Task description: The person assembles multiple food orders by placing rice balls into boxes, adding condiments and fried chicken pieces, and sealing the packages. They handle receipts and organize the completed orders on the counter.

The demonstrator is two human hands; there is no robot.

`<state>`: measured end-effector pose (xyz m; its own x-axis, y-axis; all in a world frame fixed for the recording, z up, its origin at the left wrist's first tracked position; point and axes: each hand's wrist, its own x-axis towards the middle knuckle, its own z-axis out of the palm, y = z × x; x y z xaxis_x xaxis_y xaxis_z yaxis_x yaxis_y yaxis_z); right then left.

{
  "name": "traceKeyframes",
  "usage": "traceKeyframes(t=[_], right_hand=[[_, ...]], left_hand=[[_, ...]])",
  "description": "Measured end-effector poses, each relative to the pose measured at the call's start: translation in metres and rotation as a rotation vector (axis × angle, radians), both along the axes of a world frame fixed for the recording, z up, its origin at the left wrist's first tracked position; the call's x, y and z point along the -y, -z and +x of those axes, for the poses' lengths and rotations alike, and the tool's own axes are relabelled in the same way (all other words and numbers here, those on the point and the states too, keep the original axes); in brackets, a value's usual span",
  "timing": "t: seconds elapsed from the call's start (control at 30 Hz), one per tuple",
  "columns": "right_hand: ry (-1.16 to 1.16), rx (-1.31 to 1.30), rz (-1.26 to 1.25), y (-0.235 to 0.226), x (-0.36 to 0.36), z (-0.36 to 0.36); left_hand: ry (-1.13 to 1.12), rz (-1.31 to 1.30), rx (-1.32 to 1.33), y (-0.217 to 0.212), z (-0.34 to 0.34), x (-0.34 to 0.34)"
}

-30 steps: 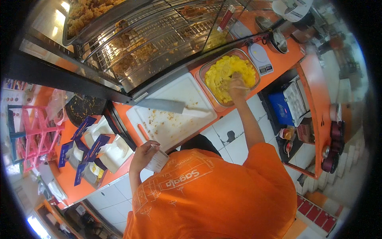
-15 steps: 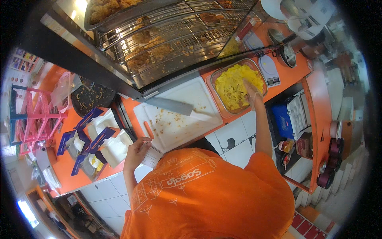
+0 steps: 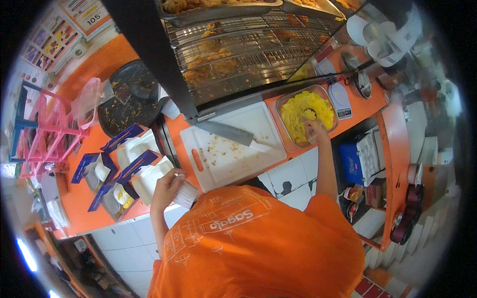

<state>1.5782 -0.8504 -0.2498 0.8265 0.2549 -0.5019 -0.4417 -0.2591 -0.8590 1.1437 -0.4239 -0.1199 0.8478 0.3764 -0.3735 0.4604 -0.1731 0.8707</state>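
My right hand (image 3: 314, 131), in what looks like a clear plastic glove, is closed at the near side of a clear rectangular tub (image 3: 279, 110) of yellow, scrambled-egg-like food (image 3: 296, 107). From its fingers a spoon (image 3: 309, 113) with a rounded bowl reaches into the food, some yellow in it; the handle is hidden. My left hand (image 3: 168, 188) pinches a white printed paper slip (image 3: 186, 194) at the counter's near edge. Between the hands lies a white cutting board (image 3: 223, 166) strewn with crumbs, a large knife (image 3: 226, 132) resting across its far side.
Open boxes with purple flaps (image 3: 112, 184) stand left, one with yellow food inside. Behind them are a dark crumb-covered pan (image 3: 130, 107) and a pink rack (image 3: 54, 126). A heated cabinet with fried food on wire racks (image 3: 238, 52) rises beyond the board. A scale (image 3: 340, 101) sits right of the tub.
The view has turned slightly left, shifting the counter in the picture. My right hand has drawn back toward the tub's near side, and the spoon's bowl now shows. The left hand still holds the slip.
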Motion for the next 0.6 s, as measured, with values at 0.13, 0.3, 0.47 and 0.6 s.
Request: traceKeyframes(t=[0.13,0.3,0.47,0.6], right_hand=[[-0.044,-0.235,0.361,0.005,0.006,-0.003],[-0.212,0.109,-0.283,-0.028,-0.006,-0.043],[0.055,0.056,-0.079,-0.11,-0.066,-0.105],[-0.346,0.321,-0.076,-0.161,-0.139,-0.165]], left_hand=[[-0.05,-0.126,0.064,-0.008,-0.01,-0.007],[-0.124,0.12,0.197,-0.031,-0.054,-0.053],[-0.624,0.332,0.083,-0.066,-0.147,-0.138],[-0.582,0.702,-0.185,-0.049,-0.198,-0.21]])
